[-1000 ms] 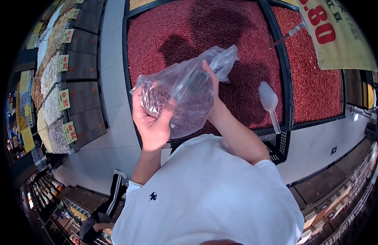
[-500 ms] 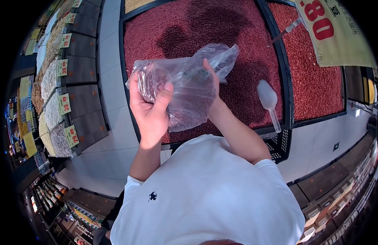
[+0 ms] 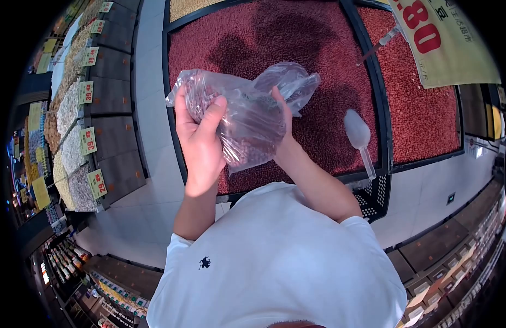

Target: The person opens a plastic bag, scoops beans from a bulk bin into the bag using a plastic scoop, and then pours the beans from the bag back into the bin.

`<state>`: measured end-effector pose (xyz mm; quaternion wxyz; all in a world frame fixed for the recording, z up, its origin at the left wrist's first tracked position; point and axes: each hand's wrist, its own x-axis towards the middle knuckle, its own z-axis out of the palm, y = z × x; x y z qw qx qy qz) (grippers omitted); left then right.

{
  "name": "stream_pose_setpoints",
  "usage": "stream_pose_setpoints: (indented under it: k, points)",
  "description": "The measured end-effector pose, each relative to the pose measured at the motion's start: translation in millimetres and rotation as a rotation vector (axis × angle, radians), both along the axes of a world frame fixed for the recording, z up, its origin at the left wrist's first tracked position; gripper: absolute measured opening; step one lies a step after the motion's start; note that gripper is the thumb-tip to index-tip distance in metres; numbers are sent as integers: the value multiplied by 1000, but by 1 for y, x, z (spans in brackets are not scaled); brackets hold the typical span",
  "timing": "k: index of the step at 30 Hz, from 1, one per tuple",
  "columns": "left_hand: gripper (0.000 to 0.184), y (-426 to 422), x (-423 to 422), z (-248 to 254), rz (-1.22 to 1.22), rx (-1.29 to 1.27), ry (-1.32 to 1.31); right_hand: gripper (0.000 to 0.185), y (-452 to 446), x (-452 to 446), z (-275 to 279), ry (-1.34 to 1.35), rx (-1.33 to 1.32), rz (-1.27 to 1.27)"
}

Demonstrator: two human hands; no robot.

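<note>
A clear plastic bag (image 3: 247, 123) with red beans inside is held up between both hands, above a black-framed bin of dark red beans (image 3: 209, 44). My left hand (image 3: 201, 136) grips the bag's left end, its thumb lying across the front. At the right end, near the gathered, crumpled top, my right hand (image 3: 283, 120) holds the bag; most of its fingers are hidden behind the plastic. A clear scoop (image 3: 358, 131) lies on the beans at the bin's right, its handle pointing toward the near edge.
A second bin of lighter red beans (image 3: 422, 115) adjoins on the right, with another scoop handle (image 3: 388, 36) and a hanging price sign (image 3: 444, 44). On the left, bins of grains (image 3: 70, 112) carry price tags. A black perforated basket (image 3: 374, 198) sits below the bin edge.
The bag's left end has tipped up and the beans have shifted toward its lower middle. My left hand has risen slightly. The person at the lower left is no longer visible.
</note>
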<state>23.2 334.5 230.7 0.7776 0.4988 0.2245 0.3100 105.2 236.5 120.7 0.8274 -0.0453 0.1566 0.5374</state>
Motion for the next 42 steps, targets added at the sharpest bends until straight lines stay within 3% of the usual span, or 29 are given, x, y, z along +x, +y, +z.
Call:
stream_pose_setpoints:
  k: [9,21,24,31,37,40,42]
  points:
    - [51,2,13,0,-38,-197,-46,72,-13,-15,6,-58,-97,-60]
    - [34,-2,24,-5,-4,-247,-68,57,-32,-26,9,-147,-188,-99]
    - [46,-2,23,-8,-28,-254,-85,55,-39,-26,4,-183,-201,-68]
    - [46,-1,21,-10,-28,-226,-79,57,-55,-36,18,-227,-279,-31]
    - [44,-4,21,-6,-5,-227,-69,60,-80,-45,30,-479,-526,209]
    - [44,-5,23,-6,-11,-236,-84,62,-96,-31,34,-811,-746,318]
    - [44,-3,26,-11,-21,-229,-105,63,-97,-34,41,-1138,-987,118]
